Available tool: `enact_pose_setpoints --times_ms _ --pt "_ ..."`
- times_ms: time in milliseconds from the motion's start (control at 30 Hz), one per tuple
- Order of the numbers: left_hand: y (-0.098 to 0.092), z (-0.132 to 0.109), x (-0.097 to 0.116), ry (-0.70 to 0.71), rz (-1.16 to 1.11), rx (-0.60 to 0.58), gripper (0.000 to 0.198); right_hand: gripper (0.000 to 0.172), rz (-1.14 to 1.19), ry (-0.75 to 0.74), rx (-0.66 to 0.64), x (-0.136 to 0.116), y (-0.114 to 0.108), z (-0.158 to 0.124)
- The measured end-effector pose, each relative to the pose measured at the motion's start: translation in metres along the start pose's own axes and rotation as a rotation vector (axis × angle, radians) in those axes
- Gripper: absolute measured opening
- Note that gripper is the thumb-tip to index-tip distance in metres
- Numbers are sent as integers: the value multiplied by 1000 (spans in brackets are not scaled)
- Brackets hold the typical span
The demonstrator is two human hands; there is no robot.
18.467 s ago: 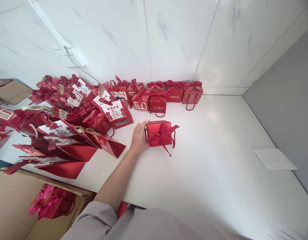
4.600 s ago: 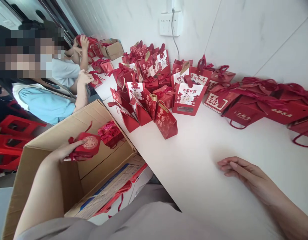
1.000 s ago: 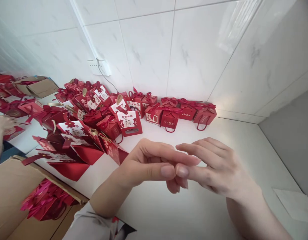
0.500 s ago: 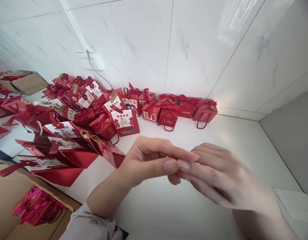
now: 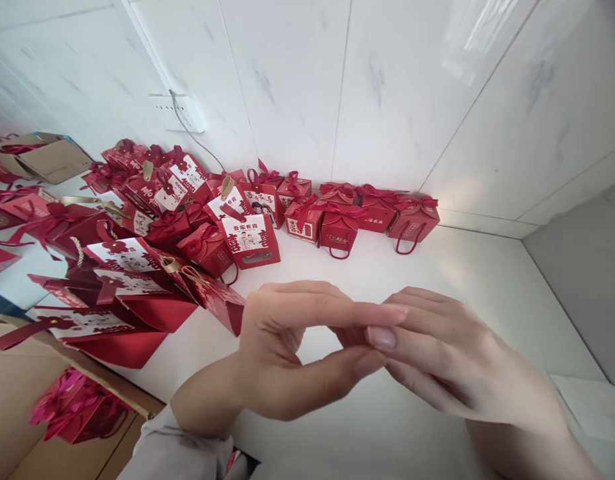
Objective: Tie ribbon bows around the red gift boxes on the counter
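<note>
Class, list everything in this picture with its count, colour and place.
gift boxes: several, red with bows, row along the wall
gift bags: many, red with white labels, heaped at left
cardboard boxes: two, brown, one lower left holding pink-ribboned boxes, one far left
socket: one, white, on the wall, cable plugged in
paper sheet: one, white, right edge
counter: one, white, under everything
left hand: one, bare, pinching a right fingertip
right hand: one, bare, open above the counter

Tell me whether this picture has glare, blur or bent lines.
Head view: glare streaks the wall tile at upper right; the tile seams lean and fan out, a wide-lens effect; the right hand looks slightly soft, the left hand and the red gift boxes clear; shadows are faint.
</note>
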State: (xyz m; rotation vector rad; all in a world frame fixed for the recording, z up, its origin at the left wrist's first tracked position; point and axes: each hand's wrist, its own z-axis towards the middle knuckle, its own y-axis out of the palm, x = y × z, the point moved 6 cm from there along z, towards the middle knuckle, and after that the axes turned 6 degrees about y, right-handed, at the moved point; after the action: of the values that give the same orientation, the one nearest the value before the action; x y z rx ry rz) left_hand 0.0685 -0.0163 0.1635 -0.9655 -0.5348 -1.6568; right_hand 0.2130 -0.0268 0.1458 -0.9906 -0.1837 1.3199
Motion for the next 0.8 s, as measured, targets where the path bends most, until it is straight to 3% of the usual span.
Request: enact_pose_setpoints --times_ms 167,300,400,567,800 --pt "1 4 2 121 -18 -26 29 58 87 6 48 -1 -4 1" --pt "3 8 1 154 128 -77 32 33 299 96 286 3 -15 -2" --pt "5 9 1 174 242 -89 29 23 456 232 388 12 -14 -4" --pt "8 6 7 267 354 20 25 16 632 289 409 16 -10 -3" --pt "13 5 14 318 466 32 25 16 581 312 416 12 -15 0"
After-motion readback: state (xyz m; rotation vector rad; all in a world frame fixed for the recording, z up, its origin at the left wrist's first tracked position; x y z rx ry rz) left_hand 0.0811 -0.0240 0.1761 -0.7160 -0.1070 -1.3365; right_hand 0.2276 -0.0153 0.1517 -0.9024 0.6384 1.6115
